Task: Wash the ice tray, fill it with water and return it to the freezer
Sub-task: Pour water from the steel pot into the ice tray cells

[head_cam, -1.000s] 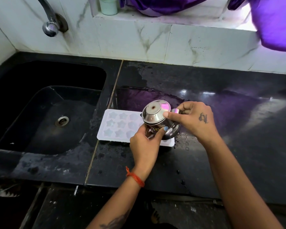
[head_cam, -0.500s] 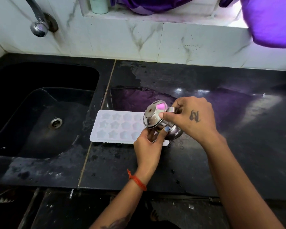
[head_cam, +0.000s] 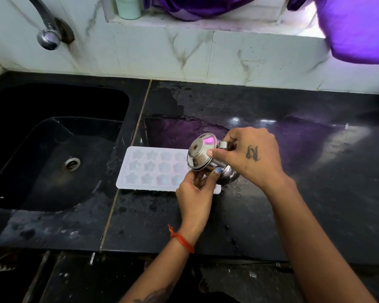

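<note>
Fingers of both hands grip a steel pot, tipped (mouth leftward). It hangs over the right end of the ice tray, whose long axis runs left-right on the counter.

Pretty dim overall, light's coming in from the window at upper right with a purple tint. Glare streaks on the wet black desk mid-right. Sink is near black. Wide-angle bending at the edges, focus okay.
</note>
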Demonstrator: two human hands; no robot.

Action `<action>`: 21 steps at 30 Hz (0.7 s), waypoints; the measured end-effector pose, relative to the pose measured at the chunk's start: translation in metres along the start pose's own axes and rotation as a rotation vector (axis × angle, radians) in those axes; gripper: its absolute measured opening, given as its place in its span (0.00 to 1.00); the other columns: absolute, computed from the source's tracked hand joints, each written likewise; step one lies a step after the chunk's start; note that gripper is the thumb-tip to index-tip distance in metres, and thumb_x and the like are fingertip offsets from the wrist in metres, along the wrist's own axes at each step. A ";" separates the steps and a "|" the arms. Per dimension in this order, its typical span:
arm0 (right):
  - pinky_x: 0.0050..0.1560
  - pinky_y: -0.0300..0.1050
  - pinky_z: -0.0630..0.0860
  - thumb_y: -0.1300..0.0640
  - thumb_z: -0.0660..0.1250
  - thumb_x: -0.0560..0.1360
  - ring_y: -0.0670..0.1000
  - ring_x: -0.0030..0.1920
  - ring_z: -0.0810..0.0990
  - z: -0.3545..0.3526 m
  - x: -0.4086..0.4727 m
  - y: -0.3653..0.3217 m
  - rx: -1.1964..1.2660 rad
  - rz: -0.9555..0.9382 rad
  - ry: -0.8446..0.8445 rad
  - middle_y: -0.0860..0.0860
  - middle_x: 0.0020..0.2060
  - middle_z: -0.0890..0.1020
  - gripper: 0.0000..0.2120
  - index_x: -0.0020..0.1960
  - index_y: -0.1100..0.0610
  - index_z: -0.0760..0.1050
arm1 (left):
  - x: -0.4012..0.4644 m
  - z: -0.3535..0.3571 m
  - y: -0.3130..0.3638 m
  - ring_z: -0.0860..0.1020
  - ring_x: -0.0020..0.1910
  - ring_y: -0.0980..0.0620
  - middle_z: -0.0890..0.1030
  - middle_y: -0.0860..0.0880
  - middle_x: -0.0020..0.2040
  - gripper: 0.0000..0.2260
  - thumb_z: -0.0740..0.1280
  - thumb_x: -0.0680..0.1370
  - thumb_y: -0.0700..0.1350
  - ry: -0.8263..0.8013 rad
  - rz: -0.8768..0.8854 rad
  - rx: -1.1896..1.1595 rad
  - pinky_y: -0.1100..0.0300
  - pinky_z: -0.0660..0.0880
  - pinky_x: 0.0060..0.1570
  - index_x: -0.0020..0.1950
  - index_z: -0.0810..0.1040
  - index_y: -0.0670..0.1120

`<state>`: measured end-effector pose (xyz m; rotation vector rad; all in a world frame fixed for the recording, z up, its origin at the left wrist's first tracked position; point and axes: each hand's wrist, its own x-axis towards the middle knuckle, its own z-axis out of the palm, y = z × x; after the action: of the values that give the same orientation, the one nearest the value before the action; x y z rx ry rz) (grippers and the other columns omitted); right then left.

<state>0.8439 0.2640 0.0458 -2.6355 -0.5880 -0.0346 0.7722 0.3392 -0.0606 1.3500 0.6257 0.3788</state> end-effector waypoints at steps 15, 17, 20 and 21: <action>0.46 0.50 0.79 0.43 0.77 0.62 0.47 0.36 0.82 0.008 -0.006 0.032 0.396 0.245 0.057 0.46 0.30 0.82 0.14 0.33 0.53 0.80 | 0.001 0.005 0.005 0.82 0.43 0.61 0.85 0.56 0.41 0.11 0.76 0.68 0.55 0.058 0.105 0.297 0.59 0.78 0.48 0.46 0.81 0.52; 0.44 0.49 0.78 0.42 0.76 0.63 0.47 0.37 0.81 0.005 -0.008 0.031 0.339 0.230 0.065 0.47 0.30 0.82 0.14 0.33 0.53 0.79 | 0.001 0.007 0.001 0.82 0.44 0.59 0.85 0.55 0.42 0.13 0.76 0.67 0.55 0.047 0.091 0.273 0.54 0.79 0.50 0.46 0.81 0.51; 0.42 0.47 0.77 0.41 0.75 0.64 0.48 0.37 0.81 -0.001 -0.010 0.029 0.248 0.193 0.060 0.48 0.31 0.82 0.16 0.34 0.53 0.80 | 0.000 0.010 -0.002 0.82 0.45 0.59 0.85 0.54 0.43 0.12 0.76 0.68 0.54 0.029 0.074 0.228 0.51 0.79 0.50 0.46 0.82 0.50; 0.42 0.46 0.77 0.40 0.74 0.65 0.48 0.37 0.81 -0.001 -0.011 0.028 0.218 0.179 0.060 0.48 0.30 0.82 0.16 0.35 0.53 0.80 | -0.001 0.011 -0.003 0.82 0.44 0.59 0.85 0.54 0.43 0.11 0.76 0.68 0.54 0.021 0.068 0.213 0.51 0.79 0.50 0.46 0.82 0.50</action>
<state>0.8454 0.2362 0.0343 -2.4548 -0.3141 0.0048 0.7784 0.3293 -0.0623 1.5753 0.6526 0.3899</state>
